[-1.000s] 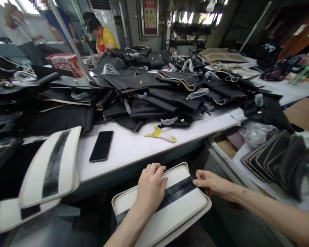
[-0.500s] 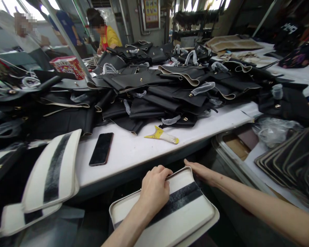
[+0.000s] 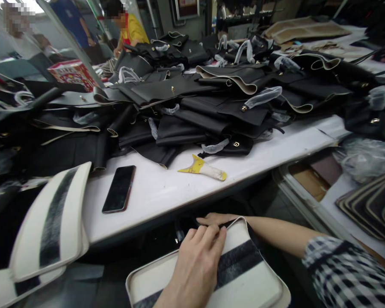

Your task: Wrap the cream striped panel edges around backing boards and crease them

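Note:
A cream bag panel (image 3: pixel 244 273) with rounded corners and a dark stripe across it is tilted in front of me below the table edge. My left hand (image 3: pixel 197 261) is closed over its upper edge, fingers curled across the rim. Behind that edge, my right hand (image 3: pixel 213 219) reaches in from the right with its visible fingers stretched out to the left; the rest is hidden by the panel. Black material and a small shiny metal piece (image 3: pixel 176 241) show behind the panel, left of my fingers.
More striped cream panels (image 3: pixel 64 214) lie at the left. On the white table (image 3: pixel 154 188) are a phone (image 3: pixel 119 188), a yellow fish-shaped tool with a wrapped handle (image 3: pixel 202 167) and many black bag pieces (image 3: pixel 192 111). Dark panels (image 3: pixel 372 201) stack at right. Co-workers (image 3: pixel 133 30) are beyond.
My right hand has moved left behind the panel's upper edge, and a checked sleeve has come into view. My left hand stays on the rim, its fingers now further over it. The view has tilted down.

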Demonstrator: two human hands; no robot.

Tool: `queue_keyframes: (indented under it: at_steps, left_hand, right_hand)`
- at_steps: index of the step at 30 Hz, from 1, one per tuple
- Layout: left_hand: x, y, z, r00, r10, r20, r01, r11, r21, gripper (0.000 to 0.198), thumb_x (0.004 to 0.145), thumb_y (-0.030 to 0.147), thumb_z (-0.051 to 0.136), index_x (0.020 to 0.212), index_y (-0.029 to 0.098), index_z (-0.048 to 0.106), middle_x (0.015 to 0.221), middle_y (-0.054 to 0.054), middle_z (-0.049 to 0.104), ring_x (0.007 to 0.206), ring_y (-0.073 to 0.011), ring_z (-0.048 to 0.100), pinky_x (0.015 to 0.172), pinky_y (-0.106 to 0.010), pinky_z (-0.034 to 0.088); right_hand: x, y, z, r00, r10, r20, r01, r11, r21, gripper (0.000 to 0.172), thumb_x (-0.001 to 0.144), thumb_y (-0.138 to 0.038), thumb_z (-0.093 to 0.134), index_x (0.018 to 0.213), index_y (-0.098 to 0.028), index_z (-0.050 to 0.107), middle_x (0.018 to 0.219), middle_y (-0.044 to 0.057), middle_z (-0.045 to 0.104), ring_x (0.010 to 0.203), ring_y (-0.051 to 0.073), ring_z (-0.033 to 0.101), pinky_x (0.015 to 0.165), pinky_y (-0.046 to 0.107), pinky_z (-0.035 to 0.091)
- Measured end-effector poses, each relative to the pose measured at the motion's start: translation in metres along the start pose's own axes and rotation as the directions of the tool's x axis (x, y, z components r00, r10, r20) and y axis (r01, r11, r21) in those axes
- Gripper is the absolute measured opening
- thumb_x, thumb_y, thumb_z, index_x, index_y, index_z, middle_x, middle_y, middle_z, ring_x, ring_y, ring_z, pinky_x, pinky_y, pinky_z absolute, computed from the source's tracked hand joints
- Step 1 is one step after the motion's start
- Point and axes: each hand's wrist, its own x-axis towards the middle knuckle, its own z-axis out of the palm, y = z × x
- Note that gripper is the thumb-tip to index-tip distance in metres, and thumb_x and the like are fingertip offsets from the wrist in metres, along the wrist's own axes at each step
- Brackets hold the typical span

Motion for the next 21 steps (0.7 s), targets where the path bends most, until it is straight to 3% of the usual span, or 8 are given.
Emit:
queue_keyframes:
  at_steps: [3, 7, 10, 13, 17, 21]
  left_hand:
    - [0.000, 0.002, 0.000, 1.000, 0.021, 0.021, -0.022, 0.999, 0.036, 0.045, 0.091, 0.011, 0.043, 0.136, 0.015, 0.047, 0.122, -0.007, 0.058, 0.094, -0.0219, 0.052, 0.076, -0.038, 0.045]
    - [-0.001, 0.005, 0.000, 0.998, 0.045, 0.041, -0.050, 0.991, 0.126, 0.046, 0.091, 0.012, 0.043, 0.136, 0.012, 0.046, 0.126, -0.008, 0.056, 0.097, -0.0227, 0.051, 0.079, -0.038, 0.045]
    - [0.000, 0.007, -0.001, 0.996, 0.066, 0.051, -0.076, 0.973, 0.216, 0.046, 0.092, 0.014, 0.043, 0.137, 0.010, 0.045, 0.129, -0.009, 0.054, 0.098, -0.0230, 0.050, 0.078, -0.037, 0.044]
    - [0.003, 0.011, -0.004, 0.994, 0.058, 0.095, -0.081, 0.962, 0.262, 0.046, 0.092, 0.015, 0.043, 0.137, 0.009, 0.045, 0.129, -0.010, 0.054, 0.095, -0.0224, 0.051, 0.075, -0.036, 0.044]
    - [0.006, 0.018, -0.006, 0.991, 0.031, 0.132, -0.067, 0.957, 0.281, 0.045, 0.090, 0.014, 0.044, 0.134, 0.008, 0.048, 0.128, -0.013, 0.054, 0.094, -0.0236, 0.052, 0.075, -0.037, 0.045]
    - [0.006, 0.023, -0.009, 0.994, -0.033, 0.106, 0.013, 0.983, 0.182, 0.042, 0.087, 0.011, 0.045, 0.129, 0.011, 0.052, 0.114, -0.011, 0.060, 0.095, -0.0248, 0.054, 0.074, -0.038, 0.045]
  right_hand:
    - [0.006, 0.001, 0.002, 0.982, 0.014, 0.187, -0.002, 0.998, -0.063, 0.048, 0.086, -0.059, 0.060, 0.076, -0.013, 0.068, 0.066, 0.000, 0.065, 0.070, 0.016, 0.063, 0.071, 0.029, 0.049]
    - [0.017, -0.001, 0.009, 0.962, 0.079, 0.263, -0.049, 0.992, -0.116, 0.050, 0.089, -0.062, 0.054, 0.081, -0.013, 0.067, 0.071, 0.001, 0.064, 0.072, 0.017, 0.063, 0.079, 0.037, 0.050]
    - [0.020, -0.006, 0.008, 0.964, 0.118, 0.237, -0.094, 0.989, -0.111, 0.048, 0.092, -0.059, 0.051, 0.089, -0.014, 0.067, 0.085, 0.003, 0.067, 0.084, 0.019, 0.064, 0.086, 0.040, 0.049]
    - [0.010, -0.022, -0.008, 0.977, 0.116, 0.180, -0.107, 0.992, -0.060, 0.044, 0.096, -0.052, 0.048, 0.091, -0.012, 0.067, 0.095, 0.008, 0.069, 0.091, 0.020, 0.064, 0.087, 0.037, 0.049]
    - [-0.025, -0.067, -0.035, 0.989, 0.002, 0.145, -0.014, 0.997, 0.081, 0.061, 0.097, -0.061, 0.032, 0.101, -0.012, 0.067, 0.100, 0.012, 0.071, 0.084, 0.019, 0.066, 0.073, 0.028, 0.049]
    - [-0.057, -0.105, -0.032, 0.989, -0.107, 0.099, 0.092, 0.985, 0.148, 0.070, 0.092, -0.071, 0.030, 0.100, -0.013, 0.067, 0.090, 0.010, 0.072, 0.075, 0.018, 0.066, 0.066, 0.026, 0.050]
